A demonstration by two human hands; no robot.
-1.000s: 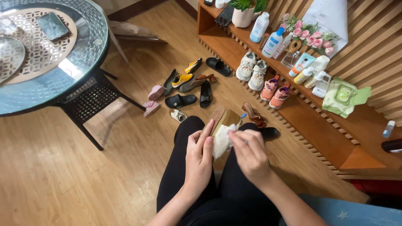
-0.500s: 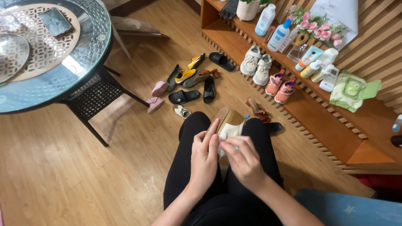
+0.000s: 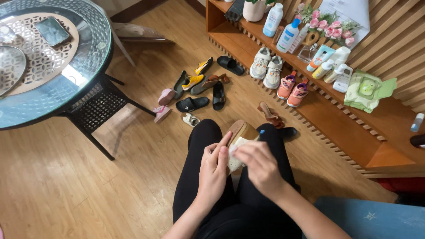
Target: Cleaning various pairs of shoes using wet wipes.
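Gripped in the left hand (image 3: pixel 213 166), a tan-soled sandal (image 3: pixel 241 132) rests over the lap, fingers closed along its side. Right hand (image 3: pixel 259 166) pinches a white wipe (image 3: pixel 234 161) against the sole; scattered shoes (image 3: pixel 199 90) lie on the floor beyond.

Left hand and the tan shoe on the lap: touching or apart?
Touching. The head view shows the left hand with its fingers laid along the side of the tan shoe, no gap between them.
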